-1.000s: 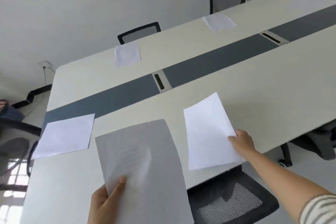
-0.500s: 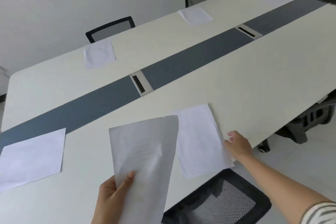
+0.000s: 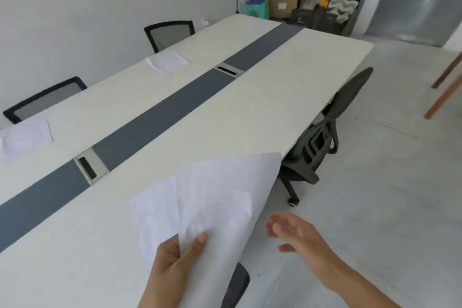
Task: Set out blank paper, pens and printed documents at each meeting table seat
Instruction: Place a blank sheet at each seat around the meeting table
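One long pale tabletop [image 3: 287, 87], split lengthwise by a dark grey strip [image 3: 160, 117] with two metal cable boxes [image 3: 87, 167] set into it. Three chairs in clear view: a grey swivel chair [image 3: 322, 142] tucked at the near side on the right, and two black mesh chairs [image 3: 170, 32] at the far side. In front of each mesh chair, a white sheet [image 3: 167, 60] lying flat on the tabletop.

Raised over the near edge, tilted upward: the held paper [image 3: 225, 195], white, its print or blankness too faint to tell. Behind it and partly hidden, another sheet [image 3: 152, 217], apparently flat on the tabletop.

At the paper's lower corner, the left hand [image 3: 170, 267], thumb pressed on top and fingers curled underneath, pinching it. Just right of the paper and not touching it, the right hand [image 3: 297, 235], fingers [image 3: 273, 229] loosely spread and holding nothing, above the floor past the tabletop's edge.
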A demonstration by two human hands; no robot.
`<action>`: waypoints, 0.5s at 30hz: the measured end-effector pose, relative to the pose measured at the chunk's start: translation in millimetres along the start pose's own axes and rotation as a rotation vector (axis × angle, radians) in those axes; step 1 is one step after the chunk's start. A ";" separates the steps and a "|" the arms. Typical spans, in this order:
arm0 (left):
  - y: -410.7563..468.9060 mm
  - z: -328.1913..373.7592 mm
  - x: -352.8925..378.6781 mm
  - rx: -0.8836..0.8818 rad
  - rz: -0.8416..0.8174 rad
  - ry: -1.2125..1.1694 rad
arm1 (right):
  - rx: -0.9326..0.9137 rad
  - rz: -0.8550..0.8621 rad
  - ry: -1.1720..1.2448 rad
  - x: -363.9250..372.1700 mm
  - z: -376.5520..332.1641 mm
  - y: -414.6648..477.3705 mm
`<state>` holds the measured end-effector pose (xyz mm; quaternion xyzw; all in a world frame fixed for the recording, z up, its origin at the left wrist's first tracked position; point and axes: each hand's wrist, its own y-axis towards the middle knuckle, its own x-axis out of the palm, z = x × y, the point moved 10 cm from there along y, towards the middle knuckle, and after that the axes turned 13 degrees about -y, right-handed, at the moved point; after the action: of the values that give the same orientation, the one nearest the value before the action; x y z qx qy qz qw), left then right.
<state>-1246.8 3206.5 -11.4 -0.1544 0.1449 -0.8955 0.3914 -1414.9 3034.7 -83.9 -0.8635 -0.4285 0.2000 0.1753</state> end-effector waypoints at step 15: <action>45.4 -33.0 290.2 -0.059 -0.282 0.061 | 0.024 0.142 0.263 -266.8 73.9 -41.0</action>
<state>-1417.3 2965.1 -11.3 -0.1573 0.1598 -0.9412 0.2526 -1626.5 2851.7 -75.8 -0.9082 -0.3373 0.1020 0.2258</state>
